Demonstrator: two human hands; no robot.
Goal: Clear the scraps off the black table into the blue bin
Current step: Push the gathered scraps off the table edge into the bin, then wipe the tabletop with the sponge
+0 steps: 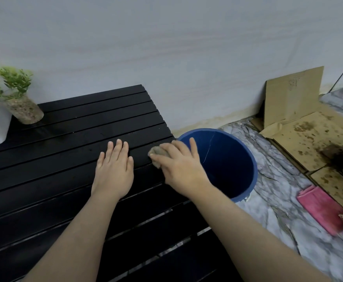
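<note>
Two bare forearms reach in from the near edge over a black table (54,159) made of slats. Left hand (113,169) lies flat and open on the slats, fingers together, palm down, gripping nothing. Just to its right, the right hand (180,165) is curled around a small greyish-brown wad (156,154), perhaps a rag or a clump of scraps; blur makes it hard to tell which. That hand sits at the table's right edge. Directly beyond the edge, on the marbled floor, stands the blue bin (250,159), open-topped and apparently empty, with a thin crack down its inner wall.

No loose scraps show on the dark slats, though small ones could be hidden. The step in hand looks like the last sweep toward the bin. Next, the right hand needs to carry the wad a little further right, past the edge, and release it over the bin's mouth.

A potted plant (22,104) stands at the far left.
</note>
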